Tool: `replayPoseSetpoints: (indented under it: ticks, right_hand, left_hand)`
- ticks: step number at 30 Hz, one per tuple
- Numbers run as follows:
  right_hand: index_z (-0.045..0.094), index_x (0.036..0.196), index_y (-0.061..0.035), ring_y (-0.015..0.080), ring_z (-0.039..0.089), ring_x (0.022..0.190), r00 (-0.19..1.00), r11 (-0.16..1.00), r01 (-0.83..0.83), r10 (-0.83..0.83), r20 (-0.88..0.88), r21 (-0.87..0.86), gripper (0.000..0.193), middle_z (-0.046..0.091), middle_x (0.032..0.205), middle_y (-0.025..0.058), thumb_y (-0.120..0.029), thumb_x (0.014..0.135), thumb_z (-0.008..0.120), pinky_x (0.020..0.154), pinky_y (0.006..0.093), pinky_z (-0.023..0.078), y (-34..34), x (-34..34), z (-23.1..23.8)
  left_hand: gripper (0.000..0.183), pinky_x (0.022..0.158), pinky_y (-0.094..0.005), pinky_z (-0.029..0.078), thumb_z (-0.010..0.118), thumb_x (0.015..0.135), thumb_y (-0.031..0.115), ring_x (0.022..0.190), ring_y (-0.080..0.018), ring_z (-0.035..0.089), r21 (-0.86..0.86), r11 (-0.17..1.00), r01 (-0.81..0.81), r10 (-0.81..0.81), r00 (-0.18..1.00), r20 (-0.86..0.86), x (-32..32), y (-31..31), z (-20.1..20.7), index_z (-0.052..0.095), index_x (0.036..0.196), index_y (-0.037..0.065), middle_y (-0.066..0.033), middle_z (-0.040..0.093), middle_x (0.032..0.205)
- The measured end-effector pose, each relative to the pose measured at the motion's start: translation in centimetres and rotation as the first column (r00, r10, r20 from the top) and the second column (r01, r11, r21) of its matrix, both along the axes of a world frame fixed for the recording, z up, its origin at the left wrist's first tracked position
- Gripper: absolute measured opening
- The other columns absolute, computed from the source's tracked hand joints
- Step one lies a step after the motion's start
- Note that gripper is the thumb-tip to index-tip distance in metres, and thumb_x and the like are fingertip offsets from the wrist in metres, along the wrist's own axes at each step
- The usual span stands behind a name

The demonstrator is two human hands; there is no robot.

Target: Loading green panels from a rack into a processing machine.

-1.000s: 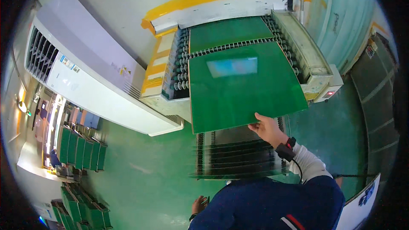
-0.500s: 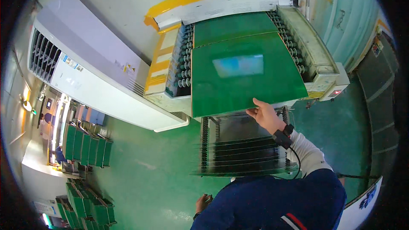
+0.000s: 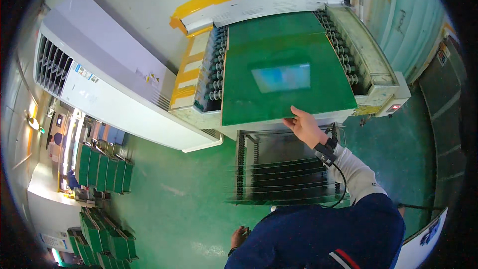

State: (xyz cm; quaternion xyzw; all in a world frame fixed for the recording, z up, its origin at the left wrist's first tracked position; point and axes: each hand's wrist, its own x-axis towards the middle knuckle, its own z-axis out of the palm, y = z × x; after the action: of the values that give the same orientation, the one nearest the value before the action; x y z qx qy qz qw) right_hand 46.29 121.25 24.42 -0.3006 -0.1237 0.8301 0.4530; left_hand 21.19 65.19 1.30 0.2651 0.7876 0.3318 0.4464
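Head: two hands [image 3: 304,128] [image 3: 240,236]; conveyor panels [image 3: 284,87] [image 3: 274,27] (two)

The panel [image 3: 279,104] lies on rollers [image 3: 215,84], beyond the rack [image 3: 241,162].

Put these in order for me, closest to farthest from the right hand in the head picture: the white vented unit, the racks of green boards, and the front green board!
1. Front green board: right at the fingertips of the right hand.
2. White vented unit: over to the left.
3. Racks of green boards: far left, in the background.
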Motion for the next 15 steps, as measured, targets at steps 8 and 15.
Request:
replayPoseSetpoints:
  ticks: [8,15]
  right_hand:
    - [0.060,0.100,-0.0072,0.0233,0.063,0.087,1.000,0.998,0.026,-0.027,0.011,0.059,0.014,0.065,0.100,0.0078,-0.019,0.092,0.063,0.083,0.0394,0.052,0.5,0.5,-1.2]
    - [0.056,0.098,-0.0048,0.0260,0.061,0.082,0.998,0.998,0.039,-0.041,0.044,0.047,0.019,0.059,0.095,0.0097,-0.020,0.092,0.064,0.080,0.0425,0.054,0.2,0.7,0.0]
  left_hand:
    - [0.051,0.087,-0.0405,0.052,0.059,0.094,0.035,0.100,-0.0286,0.065,-0.295,0.790,-0.538,0.607,0.618,0.500,0.3,2.3,0.9,0.049,0.126,-0.004,-0.0167,0.063,0.117]
    - [0.044,0.083,-0.0370,0.052,0.068,0.087,0.025,0.099,-0.0288,0.066,-0.096,0.995,0.033,-0.036,0.999,-0.030,-0.3,0.1,-1.2,0.055,0.121,0.000,-0.0129,0.068,0.110]
